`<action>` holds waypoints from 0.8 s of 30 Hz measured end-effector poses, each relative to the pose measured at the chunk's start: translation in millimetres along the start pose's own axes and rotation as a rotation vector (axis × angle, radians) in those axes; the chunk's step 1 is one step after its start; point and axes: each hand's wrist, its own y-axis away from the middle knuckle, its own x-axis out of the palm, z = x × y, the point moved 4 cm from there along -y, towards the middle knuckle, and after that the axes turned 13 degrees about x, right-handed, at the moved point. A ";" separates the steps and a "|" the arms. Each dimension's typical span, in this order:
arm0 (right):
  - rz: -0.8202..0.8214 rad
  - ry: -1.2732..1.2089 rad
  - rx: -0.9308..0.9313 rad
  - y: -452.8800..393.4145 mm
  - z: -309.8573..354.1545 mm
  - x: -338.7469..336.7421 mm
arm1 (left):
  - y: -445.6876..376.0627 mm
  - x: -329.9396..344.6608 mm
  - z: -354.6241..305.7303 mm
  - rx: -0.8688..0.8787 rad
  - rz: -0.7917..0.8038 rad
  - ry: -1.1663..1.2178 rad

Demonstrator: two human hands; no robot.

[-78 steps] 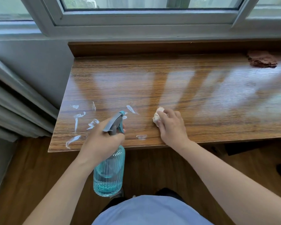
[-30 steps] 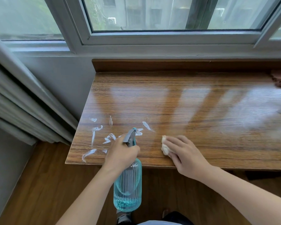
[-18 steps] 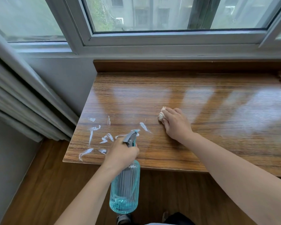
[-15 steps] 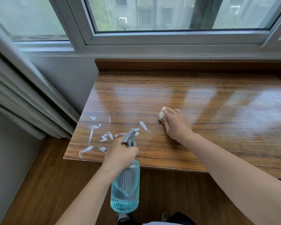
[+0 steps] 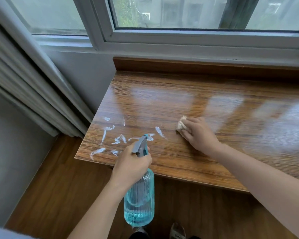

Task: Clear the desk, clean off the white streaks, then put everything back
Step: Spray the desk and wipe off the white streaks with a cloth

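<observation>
My left hand point(image 5: 130, 163) is curled round the neck of the spray bottle point(image 5: 139, 202), low in the middle of the frame, with my fingers wrapped under its grey trigger head point(image 5: 140, 146). The bottle is ribbed clear plastic with blue liquid in its lower part, and it hangs upright in front of the desk's near edge, its body below the level of the top and over the wooden floor point(image 5: 50, 195). The nozzle points up the frame toward the white streaks point(image 5: 110, 135), which are scattered over the near left corner of the desk point(image 5: 179, 94), just above and to the left of my left hand. My right hand point(image 5: 198, 134) lies palm down on the desk, right of centre, fingers bent over a small crumpled pale wad point(image 5: 180, 125) and pressing it against the wood; only its left end shows past my fingertips. The wad sits to the right of the nearest streak, close to it but not on it. The desk top is glossy brown wood grain, with pale reflections of the window point(image 5: 179, 12) running across its right half. A raised wooden lip point(image 5: 197, 65) edges the far side under the window frame. Grey curtain folds point(image 5: 24, 87) hang down the left side of the frame. At the bottom edge, below the bottle, I can see a bit of footwear point(image 5: 177, 231).
</observation>
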 end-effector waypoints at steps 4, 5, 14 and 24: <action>-0.057 -0.066 0.031 -58.8 27.6 8.5 | -14.9 -19.5 -4.7 0.034 -0.021 0.028; -0.055 -0.070 0.042 -65.2 36.3 12.7 | -20.3 -25.6 -5.5 0.043 -0.027 0.037; 0.071 -0.016 -0.134 58.3 81.6 32.8 | -55.1 -69.0 -5.7 0.166 -0.015 0.102; -0.006 0.037 0.055 -25.6 65.2 12.8 | -53.7 -74.1 7.3 0.144 -0.013 0.118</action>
